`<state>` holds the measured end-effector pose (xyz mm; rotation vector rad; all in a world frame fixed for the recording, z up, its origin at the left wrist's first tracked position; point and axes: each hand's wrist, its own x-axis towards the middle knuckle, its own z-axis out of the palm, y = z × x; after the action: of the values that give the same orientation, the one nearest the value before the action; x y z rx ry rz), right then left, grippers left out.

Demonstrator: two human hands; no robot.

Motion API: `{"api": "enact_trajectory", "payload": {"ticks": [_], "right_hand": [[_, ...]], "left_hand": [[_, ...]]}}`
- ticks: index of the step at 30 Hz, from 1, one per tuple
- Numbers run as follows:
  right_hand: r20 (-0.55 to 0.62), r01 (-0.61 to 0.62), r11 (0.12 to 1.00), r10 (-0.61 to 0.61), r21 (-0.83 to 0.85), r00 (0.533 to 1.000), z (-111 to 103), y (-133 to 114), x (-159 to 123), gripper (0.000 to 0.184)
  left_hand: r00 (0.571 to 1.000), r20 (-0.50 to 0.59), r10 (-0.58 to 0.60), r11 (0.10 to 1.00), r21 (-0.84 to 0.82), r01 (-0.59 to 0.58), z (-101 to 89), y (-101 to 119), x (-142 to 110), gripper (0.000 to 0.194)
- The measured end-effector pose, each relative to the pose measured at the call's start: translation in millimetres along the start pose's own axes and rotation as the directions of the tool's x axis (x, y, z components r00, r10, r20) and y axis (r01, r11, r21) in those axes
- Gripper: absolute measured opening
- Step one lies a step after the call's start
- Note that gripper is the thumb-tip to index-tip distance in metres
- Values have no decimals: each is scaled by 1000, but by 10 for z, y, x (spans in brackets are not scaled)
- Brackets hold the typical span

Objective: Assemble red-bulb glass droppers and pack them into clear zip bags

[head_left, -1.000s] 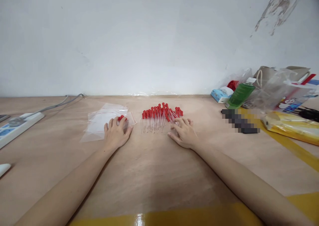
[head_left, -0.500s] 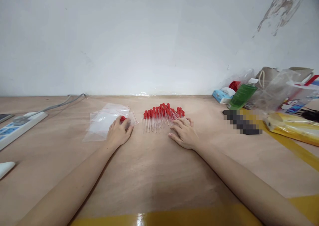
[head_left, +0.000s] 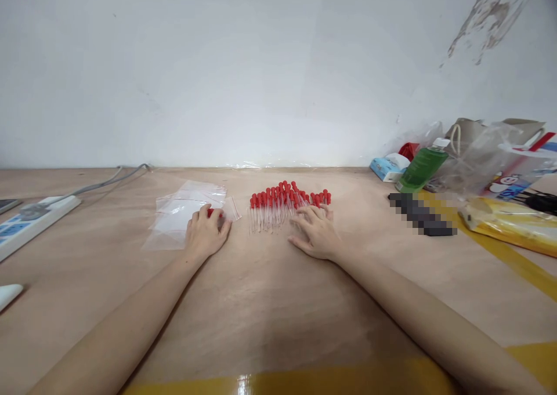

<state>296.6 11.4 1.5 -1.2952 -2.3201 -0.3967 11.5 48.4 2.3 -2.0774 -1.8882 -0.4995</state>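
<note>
Droppers [head_left: 268,199] mostly lie 12-to-6, at 10 o'clock from nearer right hand [head_left: 317,234], loosely spread; left hand [head_left: 205,234] curled, pinch unclear

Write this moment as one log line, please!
left hand: at zip bags, by red bulb | right hand: at red-bulbed droppers | green bottle: at right

Green bottle [head_left: 421,169] beside tissue pack [head_left: 383,167]
</note>
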Motion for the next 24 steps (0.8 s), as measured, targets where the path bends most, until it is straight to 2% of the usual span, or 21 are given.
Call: {"api": "enact_trajectory", "payload": {"ticks": [2,5,13,21,24], "right_hand": [[46,35,999,-34,-13,998,17,-54,87,52],[86,23,1000,-22,-13,996,60,-110,180,52],[-8,-33,998,33,56,999,94,-33,95,47],[-38,-117,993,117,1,992,138,-13,78,40],[-27,-79,997,79,2,997,103,-85,143,46]], "left_hand": [[1000,2,-3,1000,-3,3,4,-2,1,37],[1000,6,-5,1000,-3,5,8,-7,1,38],[1000,18,-5,1000,2,5,10,-10,5,35],[1000,15,4,1000,16,-4,-2,-3,-7,35],[1000,14,3,1000,10,-4,-12,4,-6,35]]}}
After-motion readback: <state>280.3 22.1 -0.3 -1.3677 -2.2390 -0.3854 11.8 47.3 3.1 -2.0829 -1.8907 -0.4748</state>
